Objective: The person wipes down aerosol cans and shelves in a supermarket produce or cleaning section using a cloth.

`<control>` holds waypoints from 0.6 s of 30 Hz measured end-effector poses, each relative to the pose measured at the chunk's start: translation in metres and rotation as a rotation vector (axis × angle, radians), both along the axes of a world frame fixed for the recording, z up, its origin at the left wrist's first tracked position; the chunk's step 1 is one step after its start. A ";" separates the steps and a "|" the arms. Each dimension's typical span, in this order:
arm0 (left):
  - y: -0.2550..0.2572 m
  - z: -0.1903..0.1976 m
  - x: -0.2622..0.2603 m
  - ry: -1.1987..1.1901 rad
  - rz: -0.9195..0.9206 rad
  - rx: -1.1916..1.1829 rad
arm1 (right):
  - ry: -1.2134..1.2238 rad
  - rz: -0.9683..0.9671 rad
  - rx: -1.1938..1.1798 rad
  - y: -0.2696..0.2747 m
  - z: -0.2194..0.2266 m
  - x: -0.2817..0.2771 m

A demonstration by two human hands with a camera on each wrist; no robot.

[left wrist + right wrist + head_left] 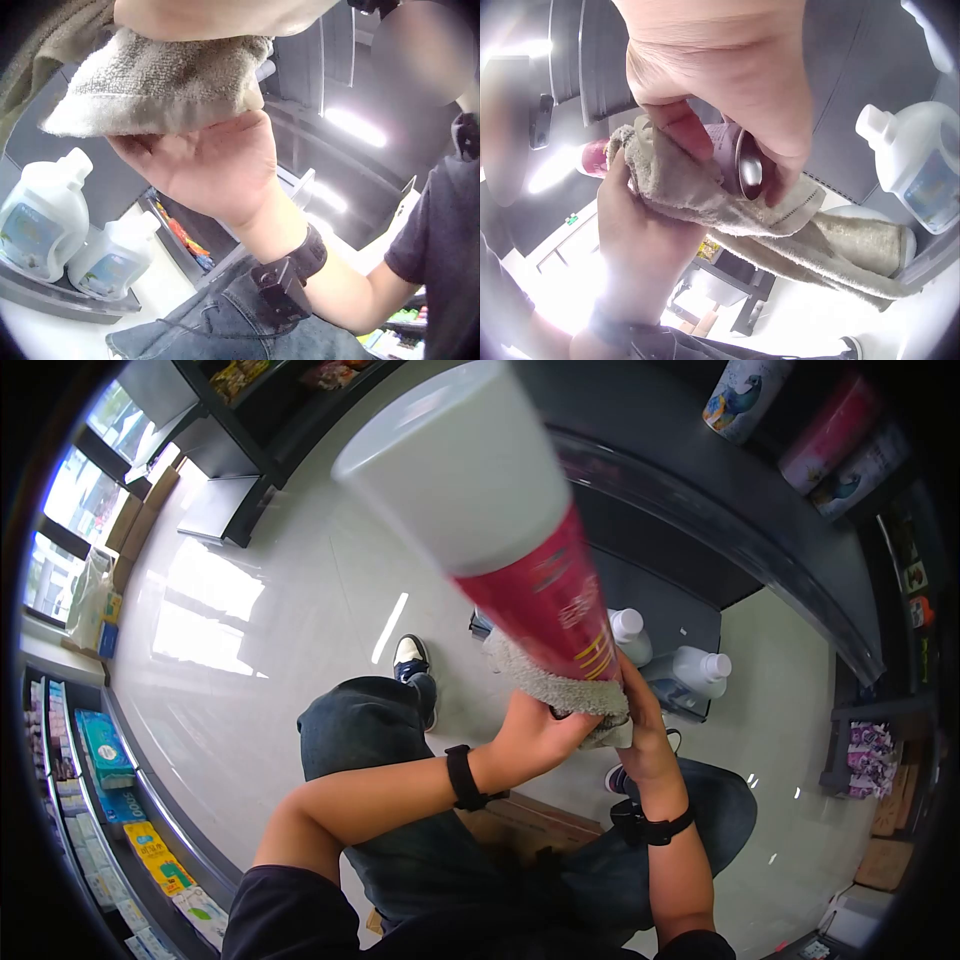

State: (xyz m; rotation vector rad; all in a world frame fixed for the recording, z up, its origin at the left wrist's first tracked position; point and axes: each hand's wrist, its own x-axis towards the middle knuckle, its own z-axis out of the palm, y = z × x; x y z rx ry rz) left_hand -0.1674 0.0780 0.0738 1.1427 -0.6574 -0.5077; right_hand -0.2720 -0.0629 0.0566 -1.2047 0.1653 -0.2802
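Observation:
A tall spray can (550, 595) with a pink body and a large white cap tilts up toward the head camera. Around its lower end is bunched a grey-beige towel (565, 688). My left hand (540, 735) grips the towel wrapped about the can. On the other side my right hand (650, 745) holds the can's base end, its thumb pressing the cloth. The metal rim of the can's base (750, 166) shows between the right hand's fingers in the right wrist view. A loose length of towel (840, 244) hangs below the hands.
Two white jugs, one nearer (690, 672) and one behind (628, 625), stand on a low dark shelf (680, 600) ahead. More cans (745, 400) stand on the shelf above. Stocked shelving (90, 810) lines the left side. A cardboard box (530, 822) lies between the legs.

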 end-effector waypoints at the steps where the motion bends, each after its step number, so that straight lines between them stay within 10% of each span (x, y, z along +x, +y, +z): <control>1: -0.002 0.001 0.003 -0.001 0.007 -0.009 | -0.001 0.007 -0.009 0.000 0.002 0.001; 7: -0.008 -0.009 0.009 -0.167 -0.050 0.108 | 0.141 0.027 0.225 0.009 -0.005 -0.008; 16: -0.011 -0.016 0.007 -0.448 -0.053 0.116 | 0.316 0.086 -0.752 -0.027 0.007 -0.018; 18: -0.012 -0.015 0.012 -0.613 -0.062 0.112 | 0.134 -0.047 -0.522 -0.023 0.024 -0.030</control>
